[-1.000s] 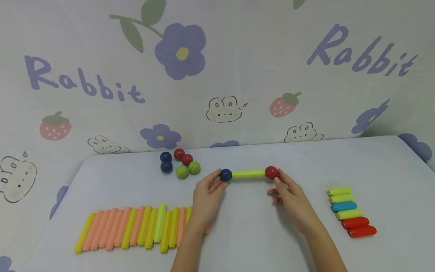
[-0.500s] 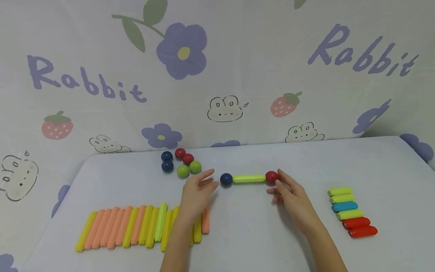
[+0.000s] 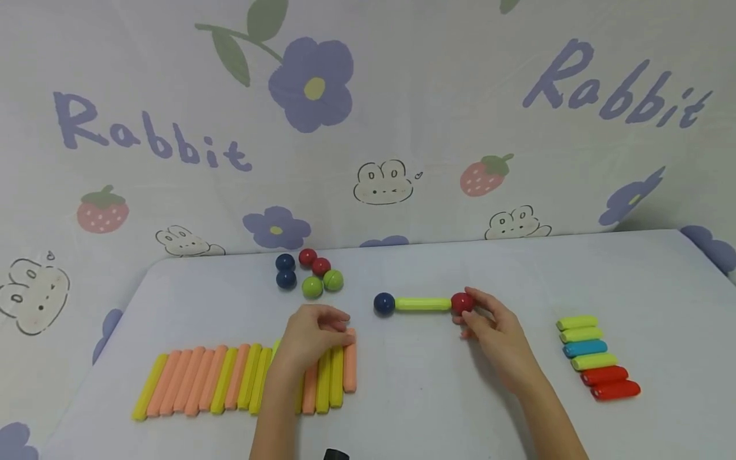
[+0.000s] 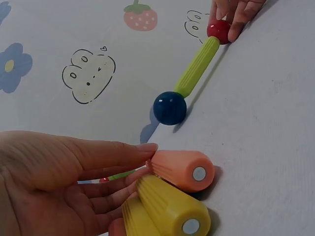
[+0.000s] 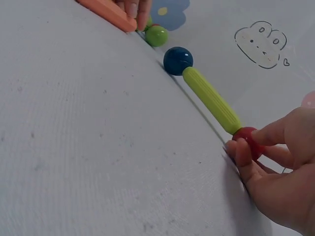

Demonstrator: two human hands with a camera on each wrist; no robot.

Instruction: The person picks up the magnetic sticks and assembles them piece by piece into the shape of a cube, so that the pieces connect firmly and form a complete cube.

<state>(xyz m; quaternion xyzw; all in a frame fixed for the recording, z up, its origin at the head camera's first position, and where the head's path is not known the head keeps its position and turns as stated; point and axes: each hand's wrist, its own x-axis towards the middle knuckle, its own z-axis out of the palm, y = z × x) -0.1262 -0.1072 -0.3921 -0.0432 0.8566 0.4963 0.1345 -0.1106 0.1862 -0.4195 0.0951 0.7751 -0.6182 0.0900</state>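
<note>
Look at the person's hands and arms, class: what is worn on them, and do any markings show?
The left hand and right hand are bare, with slim fingers and no visible gloves or rings. In the head view, the forearms show no sleeves, bracelets, cables or clear markings.

Pale cloth [image 3: 437, 83] behind, printed: purple flowers [image 3: 313, 87], strawberries [image 3: 485, 177], outlined rabbit faces [image 3: 383, 185], purple "Rabbit" lettering [image 3: 153, 135] twice. White tabletop [image 3: 437, 415] below. Light soft, rather dim.
</note>
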